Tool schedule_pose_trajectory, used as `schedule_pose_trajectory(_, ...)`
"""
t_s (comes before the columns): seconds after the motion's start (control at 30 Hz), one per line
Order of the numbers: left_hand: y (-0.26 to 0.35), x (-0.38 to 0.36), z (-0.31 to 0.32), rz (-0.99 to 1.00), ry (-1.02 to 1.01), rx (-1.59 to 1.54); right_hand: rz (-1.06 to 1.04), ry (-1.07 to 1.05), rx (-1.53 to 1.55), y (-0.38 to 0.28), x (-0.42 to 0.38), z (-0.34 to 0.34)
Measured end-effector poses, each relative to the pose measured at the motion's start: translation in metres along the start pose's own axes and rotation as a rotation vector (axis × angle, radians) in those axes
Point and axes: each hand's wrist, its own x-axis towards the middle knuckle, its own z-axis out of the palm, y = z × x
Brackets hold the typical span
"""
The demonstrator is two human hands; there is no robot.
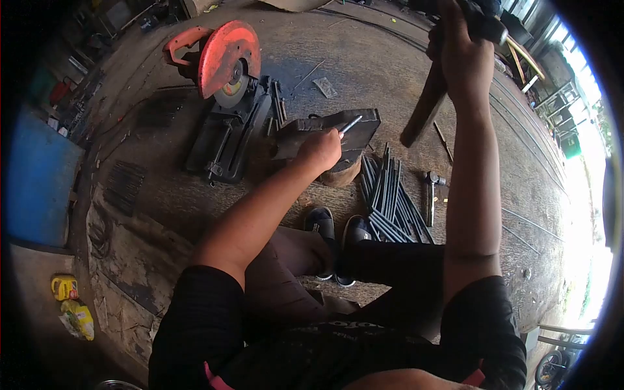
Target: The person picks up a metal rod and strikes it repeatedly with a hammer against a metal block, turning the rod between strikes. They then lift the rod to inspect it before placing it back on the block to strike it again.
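Note:
My left hand (320,151) is closed around a short metal rod (351,124), whose bright end points up and to the right. That end lies over a dark steel block (367,116), which rests on a round wooden stump (342,174). Raised high at the upper right, my right hand (468,62) grips a hammer (429,104) by its wooden handle. The hammer's head is partly cut off by the top of the view. Many cut rods (390,195) lie in a loose pile right of the stump.
A red cut-off saw (221,62) stands left of the block. Another hammer (431,192) lies right of the rod pile. My sandaled feet (320,224) are close to the stump. Yellow packets (78,318) lie at the lower left, below a blue panel (39,182).

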Motion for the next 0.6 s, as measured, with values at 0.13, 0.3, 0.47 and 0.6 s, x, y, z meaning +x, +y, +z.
schedule_pose_trajectory(0.13, 0.004, -0.001, 0.000, -0.040, 0.008, -0.017, -0.192, -0.252, -0.469, 0.130, -0.034, -0.009)
schedule_pose_trajectory(0.3, -0.009, 0.007, 0.019, 0.068, 0.080, -0.010, 0.471, -0.674, -0.626, 0.160, -0.056, -0.010)
schedule_pose_trajectory(0.47, -0.004, 0.001, 0.012, 0.042, 0.070, 0.026, -0.011, -0.345, -0.440, 0.068, 0.000, -0.018)
schedule_pose_trajectory(0.6, -0.004, -0.001, 0.016, 0.100, 0.140, 0.085, -0.064, 0.016, -0.036, -0.031, 0.003, 0.003)
